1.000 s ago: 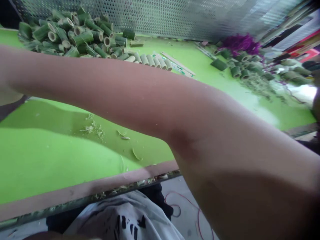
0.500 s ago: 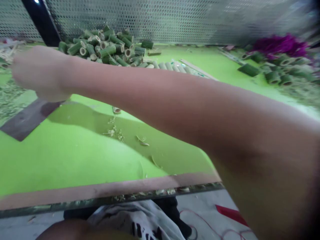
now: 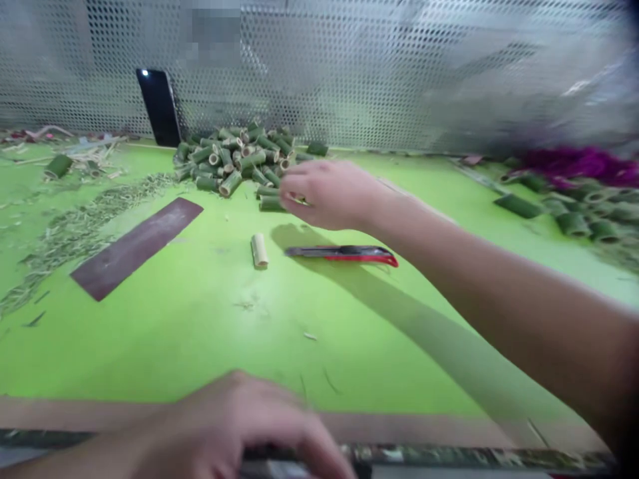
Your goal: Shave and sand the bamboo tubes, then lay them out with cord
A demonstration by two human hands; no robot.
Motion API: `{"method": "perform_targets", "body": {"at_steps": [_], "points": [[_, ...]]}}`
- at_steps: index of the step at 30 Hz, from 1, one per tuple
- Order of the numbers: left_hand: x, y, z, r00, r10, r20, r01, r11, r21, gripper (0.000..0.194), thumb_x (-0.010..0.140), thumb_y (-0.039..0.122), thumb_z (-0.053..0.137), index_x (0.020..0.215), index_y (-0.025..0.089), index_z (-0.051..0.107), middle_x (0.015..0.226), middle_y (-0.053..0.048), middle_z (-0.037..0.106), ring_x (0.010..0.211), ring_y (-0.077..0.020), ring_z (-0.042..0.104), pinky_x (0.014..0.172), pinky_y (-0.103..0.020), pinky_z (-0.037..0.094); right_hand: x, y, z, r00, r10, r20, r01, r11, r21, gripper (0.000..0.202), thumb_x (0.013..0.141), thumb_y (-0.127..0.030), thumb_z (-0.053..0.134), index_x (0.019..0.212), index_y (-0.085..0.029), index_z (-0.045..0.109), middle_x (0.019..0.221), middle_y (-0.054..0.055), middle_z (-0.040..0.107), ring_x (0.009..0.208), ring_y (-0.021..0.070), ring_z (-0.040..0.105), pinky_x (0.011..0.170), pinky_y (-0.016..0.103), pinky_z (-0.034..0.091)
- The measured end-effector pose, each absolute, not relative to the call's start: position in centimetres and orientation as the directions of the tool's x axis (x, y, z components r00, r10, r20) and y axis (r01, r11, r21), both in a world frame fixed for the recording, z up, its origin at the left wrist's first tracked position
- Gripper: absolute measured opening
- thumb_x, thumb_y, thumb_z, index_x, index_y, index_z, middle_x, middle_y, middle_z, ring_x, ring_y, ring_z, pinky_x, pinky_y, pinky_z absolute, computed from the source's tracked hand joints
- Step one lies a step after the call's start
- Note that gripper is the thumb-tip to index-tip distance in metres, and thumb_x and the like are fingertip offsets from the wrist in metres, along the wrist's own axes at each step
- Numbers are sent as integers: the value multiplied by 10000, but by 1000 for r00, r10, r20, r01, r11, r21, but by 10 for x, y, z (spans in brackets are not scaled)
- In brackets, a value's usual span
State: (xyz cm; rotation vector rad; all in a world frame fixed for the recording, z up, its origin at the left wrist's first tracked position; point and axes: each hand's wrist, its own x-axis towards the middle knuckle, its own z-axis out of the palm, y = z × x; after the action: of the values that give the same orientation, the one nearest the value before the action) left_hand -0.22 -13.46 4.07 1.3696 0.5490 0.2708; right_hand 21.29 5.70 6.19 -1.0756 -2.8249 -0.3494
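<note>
My right hand (image 3: 332, 193) hovers at the right edge of the pile of green bamboo pieces (image 3: 244, 156), its fingers curled; what is between them, if anything, is hidden. My left hand (image 3: 249, 426) is low at the table's front edge, blurred, with its fingertips out of sight. Between the hands lies a short pale peeled bamboo piece (image 3: 259, 251). To its right rests a red and black utility knife (image 3: 344, 253). A brown sandpaper strip (image 3: 137, 249) lies flat on the left.
A dark phone (image 3: 160, 110) leans on the perforated metal screen (image 3: 349, 80). Green shavings (image 3: 74, 233) cover the far left of the green table (image 3: 164, 352). More bamboo pieces (image 3: 574, 223) and purple material (image 3: 579, 166) lie at the right.
My right hand has moved from above the sandpaper at the left to the pile's right side. My left hand has come into view. The knife and peeled piece now show, and the view has shifted.
</note>
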Motion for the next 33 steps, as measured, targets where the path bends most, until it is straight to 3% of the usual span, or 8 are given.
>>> {"method": "perform_targets", "body": {"at_steps": [2,6,9,12,18,23,29,33], "points": [[-26,-120,52,751,612,-249,327,-17,945,318,991,524,581,1039,298,800,983,1,797,891,-200,729,799,-262,561,249,50,51,-647,748,150,762,638,108,269,1031,-304,493,967,-187,727,998,83,735,878,231,695,716,374,545],[-51,-70,66,548,815,-189,694,-316,647,395,966,601,557,1140,315,768,1164,-13,770,1036,-279,713,860,-334,570,286,32,21,-597,798,81,790,603,-112,361,1046,-443,468,994,-200,730,986,101,738,859,235,691,725,405,556],[-40,-25,63,452,882,-135,839,-369,400,633,939,698,499,1335,241,687,1299,-80,718,1098,-334,689,883,-414,574,285,20,5,-621,781,70,759,621,-196,422,1040,-509,470,1021,-172,723,991,117,728,852,239,672,715,404,551],[-20,1,47,466,873,-142,864,-414,285,841,816,770,629,1454,224,587,1429,-138,640,1162,-374,661,891,-464,576,280,13,1,-673,733,102,707,677,-206,380,1033,-489,499,1033,-170,706,988,105,723,854,229,658,753,401,537],[-8,1,13,559,828,-31,766,-502,401,554,888,599,672,1281,209,646,1291,-117,694,1150,-323,648,1001,-498,536,282,-1,8,-680,721,131,705,692,-152,219,1042,-331,505,1001,-177,656,911,84,719,782,204,661,723,356,514],[-8,4,-2,574,819,16,688,-493,533,566,877,572,711,1293,195,635,1267,-112,672,1146,-320,621,990,-515,534,273,-17,11,-664,732,152,728,679,-92,245,1074,-323,431,1089,-200,642,846,57,733,653,181,662,594,315,459],[-5,12,-8,635,769,75,597,-550,583,540,860,553,756,1237,176,669,1171,-97,676,1084,-305,623,937,-483,533,242,-10,11,-660,746,85,746,664,-36,283,1086,-324,405,1086,-193,655,830,39,716,562,146,584,525,294,353],[-6,14,-10,645,757,104,574,-571,588,531,845,547,789,1216,184,674,1145,-87,668,1062,-294,613,923,-460,520,231,4,4,-713,689,131,692,721,-22,312,1100,-326,393,1124,-172,664,851,37,706,594,144,574,545,286,329]]}}
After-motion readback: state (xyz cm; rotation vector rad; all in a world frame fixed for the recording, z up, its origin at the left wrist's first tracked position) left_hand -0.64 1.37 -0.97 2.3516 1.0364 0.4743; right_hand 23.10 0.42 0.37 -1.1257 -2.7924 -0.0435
